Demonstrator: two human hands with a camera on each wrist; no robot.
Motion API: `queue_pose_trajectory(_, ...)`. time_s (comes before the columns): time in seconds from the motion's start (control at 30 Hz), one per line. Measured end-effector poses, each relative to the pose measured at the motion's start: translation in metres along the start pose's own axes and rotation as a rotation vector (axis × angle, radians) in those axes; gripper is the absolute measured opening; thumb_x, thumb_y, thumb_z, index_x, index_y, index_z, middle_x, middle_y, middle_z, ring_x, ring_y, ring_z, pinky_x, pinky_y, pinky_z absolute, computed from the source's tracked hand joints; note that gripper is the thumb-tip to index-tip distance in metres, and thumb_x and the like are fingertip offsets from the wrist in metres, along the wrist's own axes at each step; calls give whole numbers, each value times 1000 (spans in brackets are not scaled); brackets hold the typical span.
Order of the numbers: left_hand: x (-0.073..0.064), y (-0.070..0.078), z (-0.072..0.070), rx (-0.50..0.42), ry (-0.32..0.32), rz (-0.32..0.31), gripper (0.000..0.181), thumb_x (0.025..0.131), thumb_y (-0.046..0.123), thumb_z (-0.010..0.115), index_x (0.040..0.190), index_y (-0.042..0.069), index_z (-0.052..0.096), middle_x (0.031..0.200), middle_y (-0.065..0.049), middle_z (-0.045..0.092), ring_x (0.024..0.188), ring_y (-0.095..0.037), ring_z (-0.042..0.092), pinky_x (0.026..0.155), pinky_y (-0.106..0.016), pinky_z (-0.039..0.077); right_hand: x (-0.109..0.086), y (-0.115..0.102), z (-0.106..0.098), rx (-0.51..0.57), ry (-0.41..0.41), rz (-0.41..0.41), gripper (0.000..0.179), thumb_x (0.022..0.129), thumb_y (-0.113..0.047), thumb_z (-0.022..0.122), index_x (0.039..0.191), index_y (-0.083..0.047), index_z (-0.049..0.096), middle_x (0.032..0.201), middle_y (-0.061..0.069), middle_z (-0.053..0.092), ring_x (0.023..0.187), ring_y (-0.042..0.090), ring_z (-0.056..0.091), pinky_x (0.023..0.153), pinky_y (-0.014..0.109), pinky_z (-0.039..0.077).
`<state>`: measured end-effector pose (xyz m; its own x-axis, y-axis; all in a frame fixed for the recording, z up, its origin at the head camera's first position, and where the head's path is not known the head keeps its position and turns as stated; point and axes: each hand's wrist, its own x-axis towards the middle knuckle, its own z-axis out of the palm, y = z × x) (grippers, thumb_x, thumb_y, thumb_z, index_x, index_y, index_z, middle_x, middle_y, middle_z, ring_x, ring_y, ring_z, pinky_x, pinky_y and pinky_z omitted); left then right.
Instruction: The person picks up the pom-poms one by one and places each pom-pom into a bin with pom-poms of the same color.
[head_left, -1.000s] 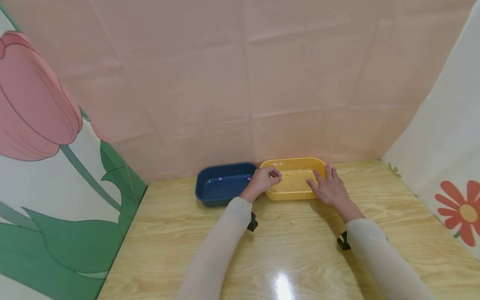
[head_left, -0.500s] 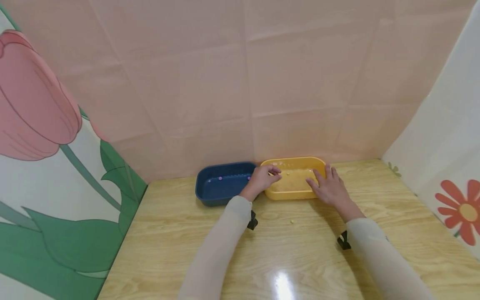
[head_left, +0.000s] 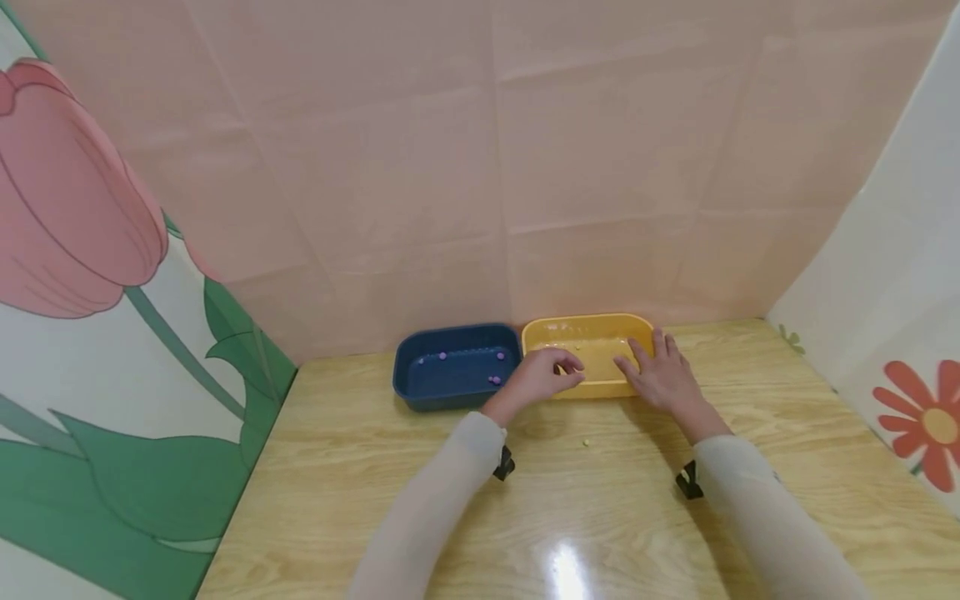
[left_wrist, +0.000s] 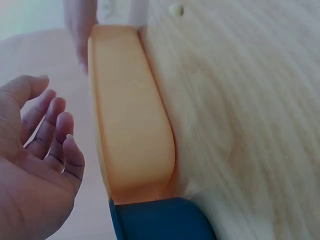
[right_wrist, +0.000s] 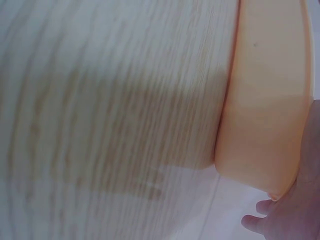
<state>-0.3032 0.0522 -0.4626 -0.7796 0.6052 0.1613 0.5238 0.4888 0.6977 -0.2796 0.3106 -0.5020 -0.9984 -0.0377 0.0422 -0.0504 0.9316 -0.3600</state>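
My left hand hovers over the near left part of the yellow tray. Its fingers are loosely bent, the thumb stands apart from them, and the left wrist view shows nothing held. My right hand rests on the right end of the yellow tray, fingers spread and fairly straight; thumb and forefinger reach over the inside while other fingers lie at the outer rim. A tiny pale yellow bead lies in that tray. Several small purple beads, among them one purple bead, lie in the blue tray.
On the wooden table, a small yellow bead lies in front of the yellow tray. Both trays stand side by side near the pink backdrop. Printed sheets with a tulip and a flower flank the table.
My left hand has shifted right and a little nearer, its thumb and fingertips now further apart. More purple beads show in the blue tray. The right hand stays in place.
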Motion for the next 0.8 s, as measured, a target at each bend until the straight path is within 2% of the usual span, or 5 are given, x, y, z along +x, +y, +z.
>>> queue_pose_trajectory(0.17, -11, 3, 7, -7, -44, 26, 16, 96, 28, 73, 106, 17, 76, 87, 14, 66, 77, -4, 58, 67, -16, 48, 0, 0, 0, -9, -1, -5, 82, 105, -63, 25, 159, -2, 27, 161, 39, -4, 145, 64, -1, 110, 78, 12)
queue_pose_trajectory(0.4, -25, 4, 13, 2, -141, 70, 21, 95, 31, 73, 110, 16, 76, 89, 16, 67, 78, 0, 59, 69, -14, 49, 0, 1, 1, -14, 4, -9, 83, 105, -64, 24, 159, -1, 27, 161, 39, -2, 145, 64, 0, 109, 78, 12)
queue_pose_trajectory(0.7, -32, 3, 19, 35, -246, 62, 28, 96, 32, 71, 118, 14, 75, 91, 17, 67, 81, 1, 59, 70, -14, 48, 0, 1, 0, -20, 8, -10, 82, 105, -63, 25, 159, -2, 27, 161, 39, -2, 145, 63, -1, 110, 77, 12)
queue_pose_trajectory(0.8, -34, 2, 21, 60, -290, 87, 30, 97, 31, 70, 121, 13, 74, 93, 15, 69, 82, 1, 60, 71, -13, 49, 0, 0, -1, -18, 7, -10, 81, 105, -62, 25, 159, -2, 27, 161, 39, -3, 145, 63, -1, 110, 77, 12)
